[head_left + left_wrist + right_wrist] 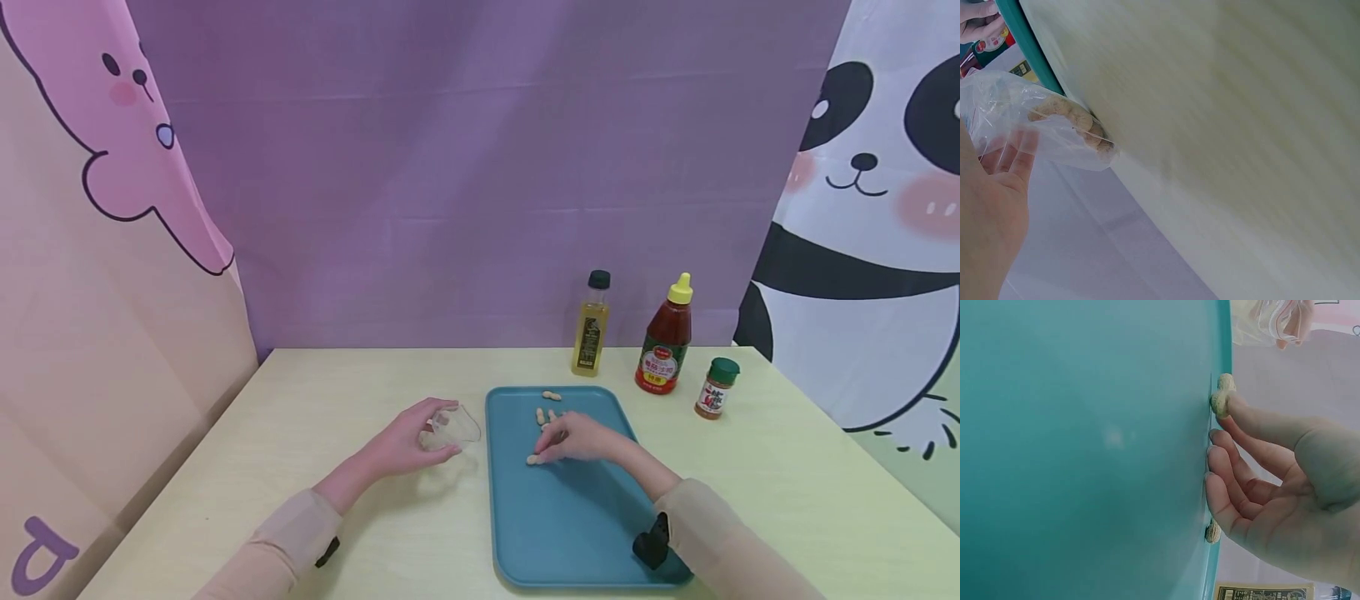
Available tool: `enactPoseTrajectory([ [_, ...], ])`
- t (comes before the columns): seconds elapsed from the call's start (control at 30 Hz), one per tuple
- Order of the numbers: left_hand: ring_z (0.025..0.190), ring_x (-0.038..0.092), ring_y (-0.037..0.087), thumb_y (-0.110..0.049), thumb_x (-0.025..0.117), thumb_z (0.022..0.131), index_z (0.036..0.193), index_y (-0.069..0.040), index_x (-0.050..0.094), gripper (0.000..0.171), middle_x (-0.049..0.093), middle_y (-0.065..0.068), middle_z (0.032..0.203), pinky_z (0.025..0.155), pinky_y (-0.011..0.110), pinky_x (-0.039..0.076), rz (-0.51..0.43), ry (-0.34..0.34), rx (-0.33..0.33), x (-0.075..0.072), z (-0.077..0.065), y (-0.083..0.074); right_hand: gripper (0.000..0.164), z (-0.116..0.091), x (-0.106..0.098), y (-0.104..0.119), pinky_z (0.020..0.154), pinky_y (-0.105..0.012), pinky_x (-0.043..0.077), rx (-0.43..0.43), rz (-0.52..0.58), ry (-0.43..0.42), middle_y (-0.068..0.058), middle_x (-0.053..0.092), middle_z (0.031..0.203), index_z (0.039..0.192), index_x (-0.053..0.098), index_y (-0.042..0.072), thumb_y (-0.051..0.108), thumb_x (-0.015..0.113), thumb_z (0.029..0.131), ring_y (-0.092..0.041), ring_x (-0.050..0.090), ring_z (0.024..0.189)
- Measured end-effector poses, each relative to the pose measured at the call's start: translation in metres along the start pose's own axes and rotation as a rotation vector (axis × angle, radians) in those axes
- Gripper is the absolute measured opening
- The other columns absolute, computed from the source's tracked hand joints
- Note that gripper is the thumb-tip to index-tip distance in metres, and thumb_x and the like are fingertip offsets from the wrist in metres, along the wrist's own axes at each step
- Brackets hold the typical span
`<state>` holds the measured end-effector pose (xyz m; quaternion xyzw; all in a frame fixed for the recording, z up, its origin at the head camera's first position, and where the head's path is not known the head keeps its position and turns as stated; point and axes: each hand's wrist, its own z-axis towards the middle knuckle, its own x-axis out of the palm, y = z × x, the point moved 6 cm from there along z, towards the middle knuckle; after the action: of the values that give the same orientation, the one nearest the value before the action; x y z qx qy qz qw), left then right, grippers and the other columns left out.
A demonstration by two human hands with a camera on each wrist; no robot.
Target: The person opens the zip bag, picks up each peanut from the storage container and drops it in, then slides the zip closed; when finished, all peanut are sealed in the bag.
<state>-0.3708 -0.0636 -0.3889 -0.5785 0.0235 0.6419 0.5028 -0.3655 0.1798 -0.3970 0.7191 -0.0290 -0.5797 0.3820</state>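
Note:
My left hand (408,442) grips a clear plastic bag (457,425), held beside the left edge of the blue tray (551,533). In the left wrist view several peanuts (1082,119) lie along the bottom of that bag, above the pale tabletop. Over the tray, my right hand (581,437) pinches one peanut (1225,394) between thumb and index finger, close to the tray's surface. Its other fingers are bent loosely beside the thumb. A few loose peanuts (540,416) lie near the right hand, and another peanut (552,395) sits at the tray's far edge.
Behind the tray stands an oil bottle (589,333) with a dark cap. To its right are a ketchup bottle (662,354) with a yellow tip and a small green-capped spice jar (714,396). A purple cloth (480,183) hangs behind the table.

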Motion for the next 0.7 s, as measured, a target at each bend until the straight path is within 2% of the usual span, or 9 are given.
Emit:
enactPoseTrajectory([
  [0.1, 0.111, 0.054, 0.017, -0.032, 0.070, 0.084, 0.136, -0.009, 0.045, 0.062, 0.051, 0.011, 0.133, 0.092, 0.032, 0.050, -0.001, 0.000, -0.002, -0.0003, 0.0000, 0.0000, 0.018, -0.0003, 0.0011, -0.0005, 0.074, -0.032, 0.046, 0.018, -0.007, 0.010, 0.003, 0.069, 0.086, 0.095, 0.074, 0.011, 0.025, 0.069, 0.085, -0.010, 0.053, 0.076],
  [0.17, 0.111, 0.054, 0.017, -0.032, 0.070, 0.084, 0.136, -0.009, 0.045, 0.062, 0.051, 0.011, 0.133, 0.092, 0.032, 0.051, -0.001, -0.001, -0.001, -0.0004, 0.0000, -0.0001, 0.017, -0.0002, 0.0016, -0.0007, 0.089, -0.044, 0.044, 0.022, -0.016, 0.013, 0.004, 0.069, 0.085, 0.094, 0.074, 0.012, 0.025, 0.069, 0.085, -0.010, 0.054, 0.077],
  [0.23, 0.111, 0.054, 0.017, -0.032, 0.070, 0.084, 0.136, -0.009, 0.045, 0.062, 0.051, 0.010, 0.133, 0.092, 0.032, 0.051, 0.000, -0.003, -0.003, -0.0008, 0.0000, -0.0002, 0.015, 0.0002, 0.0018, -0.0007, 0.102, -0.056, 0.034, 0.017, -0.020, 0.013, 0.005, 0.069, 0.083, 0.093, 0.074, 0.012, 0.024, 0.069, 0.085, -0.010, 0.054, 0.076],
  [0.33, 0.111, 0.054, 0.016, -0.032, 0.070, 0.084, 0.136, -0.010, 0.045, 0.061, 0.052, 0.008, 0.133, 0.092, 0.032, 0.051, 0.005, -0.006, -0.002, -0.0010, -0.0001, -0.0003, 0.013, 0.0002, 0.0019, -0.0010, 0.109, -0.063, 0.018, 0.008, -0.020, 0.013, 0.005, 0.068, 0.081, 0.092, 0.074, 0.012, 0.022, 0.068, 0.085, -0.009, 0.055, 0.076],
  [0.4, 0.110, 0.054, 0.016, -0.032, 0.070, 0.084, 0.136, -0.010, 0.045, 0.061, 0.052, 0.007, 0.133, 0.092, 0.032, 0.050, 0.009, -0.007, -0.003, -0.0011, -0.0002, -0.0006, 0.013, -0.0005, 0.0017, -0.0010, 0.104, -0.057, 0.033, 0.005, -0.015, 0.013, 0.005, 0.067, 0.082, 0.092, 0.073, 0.011, 0.021, 0.068, 0.086, -0.009, 0.054, 0.076],
  [0.5, 0.110, 0.054, 0.016, -0.032, 0.070, 0.084, 0.136, -0.010, 0.045, 0.062, 0.052, 0.008, 0.133, 0.092, 0.032, 0.050, 0.011, -0.005, -0.004, -0.0010, -0.0006, -0.0010, 0.013, -0.0013, 0.0004, -0.0010, 0.083, -0.040, 0.049, -0.002, -0.005, 0.008, 0.003, 0.067, 0.084, 0.094, 0.071, 0.010, 0.020, 0.067, 0.087, -0.010, 0.053, 0.075],
  [0.57, 0.111, 0.054, 0.016, -0.032, 0.070, 0.084, 0.136, -0.009, 0.045, 0.062, 0.052, 0.009, 0.133, 0.092, 0.032, 0.050, 0.009, -0.002, -0.006, -0.0008, -0.0007, -0.0011, 0.014, -0.0017, -0.0011, -0.0007, 0.066, -0.028, 0.047, -0.008, 0.010, 0.003, 0.002, 0.066, 0.083, 0.095, 0.071, 0.009, 0.020, 0.066, 0.088, -0.011, 0.052, 0.073],
  [0.7, 0.111, 0.054, 0.016, -0.032, 0.070, 0.084, 0.137, -0.009, 0.045, 0.062, 0.052, 0.010, 0.133, 0.092, 0.033, 0.050, 0.003, -0.001, -0.009, -0.0008, -0.0009, -0.0012, 0.015, -0.0010, -0.0054, 0.0016, 0.063, -0.024, 0.046, -0.040, 0.035, -0.021, -0.002, 0.066, 0.080, 0.096, 0.070, 0.008, 0.020, 0.063, 0.090, -0.011, 0.053, 0.071],
])
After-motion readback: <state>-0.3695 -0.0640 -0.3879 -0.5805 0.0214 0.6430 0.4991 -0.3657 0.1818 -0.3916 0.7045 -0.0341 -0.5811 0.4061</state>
